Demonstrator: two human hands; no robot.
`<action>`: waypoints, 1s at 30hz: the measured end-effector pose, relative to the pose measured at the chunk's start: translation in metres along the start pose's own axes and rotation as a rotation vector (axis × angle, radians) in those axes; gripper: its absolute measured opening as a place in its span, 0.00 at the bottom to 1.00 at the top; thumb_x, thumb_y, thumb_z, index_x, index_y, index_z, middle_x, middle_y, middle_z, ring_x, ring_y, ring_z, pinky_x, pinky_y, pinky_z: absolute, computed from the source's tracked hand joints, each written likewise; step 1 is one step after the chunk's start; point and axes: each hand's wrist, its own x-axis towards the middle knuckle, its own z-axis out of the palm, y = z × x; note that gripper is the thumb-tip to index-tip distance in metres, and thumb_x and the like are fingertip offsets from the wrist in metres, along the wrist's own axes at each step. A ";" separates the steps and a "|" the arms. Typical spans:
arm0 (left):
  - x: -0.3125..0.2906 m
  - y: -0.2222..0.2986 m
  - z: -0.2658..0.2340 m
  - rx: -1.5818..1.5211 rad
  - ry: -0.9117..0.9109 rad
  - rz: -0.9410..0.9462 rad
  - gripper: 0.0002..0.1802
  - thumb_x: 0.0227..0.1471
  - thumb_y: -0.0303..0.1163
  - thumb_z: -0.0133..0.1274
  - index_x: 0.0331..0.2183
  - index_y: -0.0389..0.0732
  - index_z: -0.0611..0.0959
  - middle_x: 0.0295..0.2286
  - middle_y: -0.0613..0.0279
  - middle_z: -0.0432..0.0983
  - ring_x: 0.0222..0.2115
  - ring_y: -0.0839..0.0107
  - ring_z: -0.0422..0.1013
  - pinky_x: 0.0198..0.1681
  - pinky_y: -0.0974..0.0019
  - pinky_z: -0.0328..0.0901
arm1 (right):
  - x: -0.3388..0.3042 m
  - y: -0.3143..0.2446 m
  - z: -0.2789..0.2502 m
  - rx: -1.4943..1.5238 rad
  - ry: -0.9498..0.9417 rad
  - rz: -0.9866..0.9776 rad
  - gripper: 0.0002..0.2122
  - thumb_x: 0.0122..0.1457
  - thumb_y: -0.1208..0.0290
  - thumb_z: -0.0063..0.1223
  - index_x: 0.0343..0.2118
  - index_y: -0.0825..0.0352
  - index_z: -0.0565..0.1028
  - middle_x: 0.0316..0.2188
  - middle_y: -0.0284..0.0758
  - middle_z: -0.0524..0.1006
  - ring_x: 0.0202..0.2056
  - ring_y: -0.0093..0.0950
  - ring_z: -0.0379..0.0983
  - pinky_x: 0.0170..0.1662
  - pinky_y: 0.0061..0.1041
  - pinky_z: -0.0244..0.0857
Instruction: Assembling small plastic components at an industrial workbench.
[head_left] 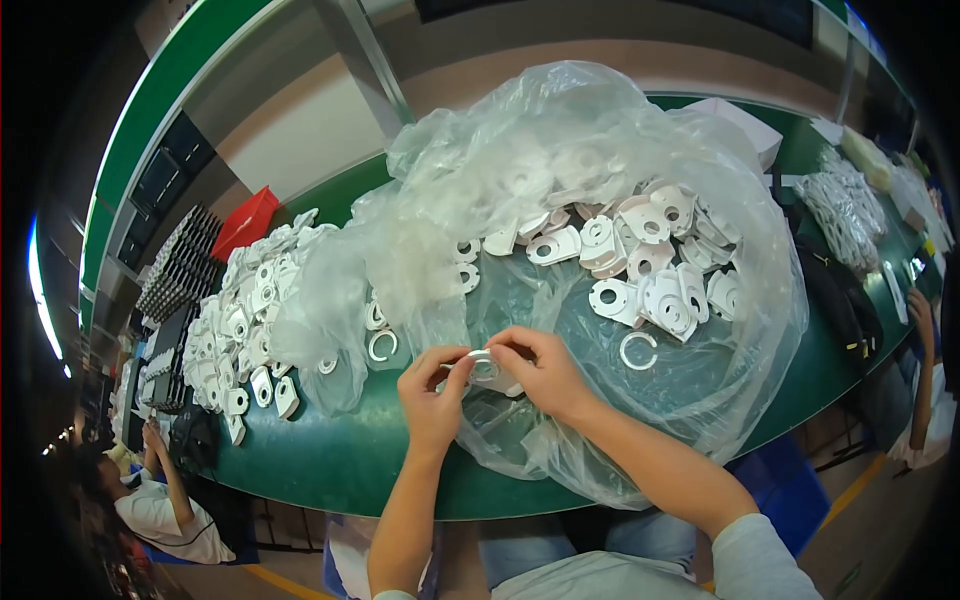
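Green smooth-topped workbench [330, 455], crumpled translucent plastic bag [590, 105] spread across it; near centre, left hand [432, 393] and right hand [547, 378] both pinch a white ring-holed plastic piece [485, 369], probably light, stiff, slightly slick, its thin rim perhaps brittle, best held by opposite edges.

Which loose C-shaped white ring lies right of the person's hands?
The ring on the clear plastic, pictured below the white plates; another C-shaped ring lies left of the left hand.

My fingers [517, 338] appear evenly lit. Glare whitens the plastic bag [570, 105]; a light strip [45, 300] flares at far left. Fisheye distortion bows the green table [330, 455]; corners blacken.
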 end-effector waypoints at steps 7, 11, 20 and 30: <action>-0.005 0.021 0.000 0.319 0.094 0.633 0.13 0.37 0.15 0.57 0.31 0.36 0.80 0.30 0.56 0.75 0.28 0.63 0.73 0.31 0.68 0.68 | -0.003 -0.022 -0.002 -0.334 0.066 -0.636 0.11 0.41 0.82 0.56 0.31 0.67 0.74 0.33 0.36 0.74 0.35 0.34 0.71 0.42 0.31 0.66; -0.008 0.027 0.002 0.325 0.103 0.748 0.16 0.35 0.14 0.57 0.32 0.34 0.79 0.30 0.54 0.75 0.30 0.59 0.73 0.33 0.64 0.68 | -0.007 -0.027 0.000 -0.358 0.105 -0.753 0.12 0.39 0.83 0.56 0.30 0.66 0.74 0.32 0.35 0.74 0.34 0.34 0.71 0.46 0.36 0.65; -0.011 0.029 -0.001 0.359 0.139 0.752 0.15 0.35 0.15 0.57 0.32 0.32 0.79 0.30 0.53 0.75 0.30 0.57 0.73 0.34 0.63 0.69 | -0.008 -0.028 0.002 -0.266 0.054 -0.725 0.12 0.40 0.82 0.58 0.31 0.66 0.74 0.32 0.35 0.75 0.35 0.34 0.72 0.51 0.42 0.63; -0.014 0.019 -0.003 0.175 0.055 0.371 0.07 0.45 0.17 0.54 0.31 0.31 0.78 0.30 0.55 0.75 0.27 0.72 0.72 0.29 0.70 0.67 | -0.006 -0.029 0.001 -0.110 -0.088 -0.250 0.09 0.50 0.79 0.52 0.36 0.68 0.73 0.32 0.33 0.76 0.35 0.25 0.72 0.40 0.25 0.65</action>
